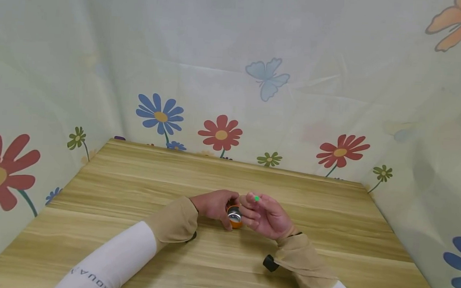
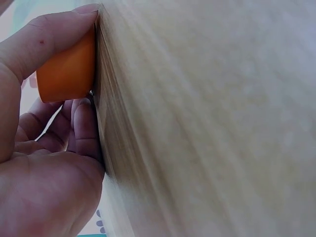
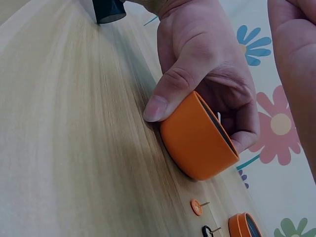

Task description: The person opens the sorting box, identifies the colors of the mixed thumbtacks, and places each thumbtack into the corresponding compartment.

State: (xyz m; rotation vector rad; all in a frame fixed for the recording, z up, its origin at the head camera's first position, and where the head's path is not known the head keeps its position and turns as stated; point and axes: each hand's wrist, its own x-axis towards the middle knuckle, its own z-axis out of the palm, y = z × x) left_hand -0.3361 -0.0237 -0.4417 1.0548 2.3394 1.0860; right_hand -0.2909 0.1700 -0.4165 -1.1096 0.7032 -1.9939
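My left hand (image 1: 213,204) holds a short round orange container (image 3: 197,140) with a dark inside, its thumb and fingers on opposite sides. In the left wrist view the orange container (image 2: 66,71) stands against the wooden table. From above, a silvery inside and an orange rim show. Close to its right is my right hand (image 1: 267,217), palm turned up and fingers curled, with a small bright green round piece, like a thumbtack head, at its fingertips. Only an edge of the right hand (image 3: 298,44) appears in the right wrist view, so the pinch is hidden there.
An orange thumbtack (image 3: 196,207) and a black thumbtack (image 3: 208,231) lie on the wooden table (image 1: 143,174) beyond the container. Near them is another round orange piece (image 3: 236,227), cut by the frame. A flower-printed curtain (image 1: 202,86) closes off the back and sides.
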